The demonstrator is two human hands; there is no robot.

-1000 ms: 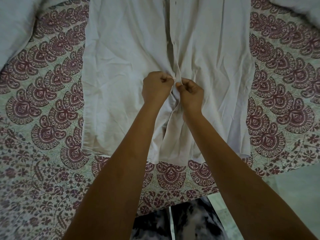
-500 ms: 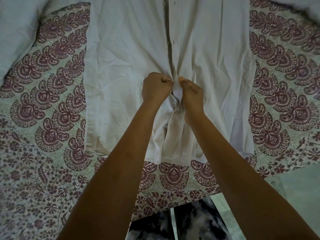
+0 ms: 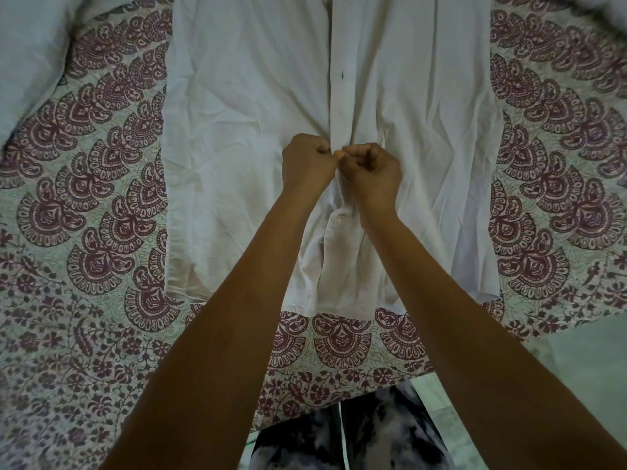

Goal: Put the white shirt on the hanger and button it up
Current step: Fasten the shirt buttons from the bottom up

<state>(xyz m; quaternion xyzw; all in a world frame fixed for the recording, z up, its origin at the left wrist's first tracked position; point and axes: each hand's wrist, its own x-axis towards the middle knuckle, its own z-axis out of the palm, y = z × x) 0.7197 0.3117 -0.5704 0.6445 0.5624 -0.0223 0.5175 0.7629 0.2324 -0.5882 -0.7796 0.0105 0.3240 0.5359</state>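
Note:
The white shirt (image 3: 244, 96) lies flat, front up, on a patterned bedsheet, hem toward me. Its front placket (image 3: 341, 106) runs up the middle and looks closed above my hands. My left hand (image 3: 307, 166) and my right hand (image 3: 371, 173) are fists pressed together on the placket, pinching its two edges low on the shirt. A loose white button (image 3: 340, 217) shows just below my hands, where the front flaps hang apart down to the hem. The hanger is not visible; the collar end is out of view at the top.
The maroon-and-cream printed bedsheet (image 3: 101, 198) covers the bed around the shirt. The shirt's sleeves spread toward the top corners (image 3: 30, 62). The bed's near edge is at the bottom, with my patterned trousers (image 3: 339, 435) and pale floor (image 3: 576, 361) beyond it.
My hands have drawn closer together on the placket, and the two edges now overlap between my fingers. The gap in the shirt front above my hands has closed.

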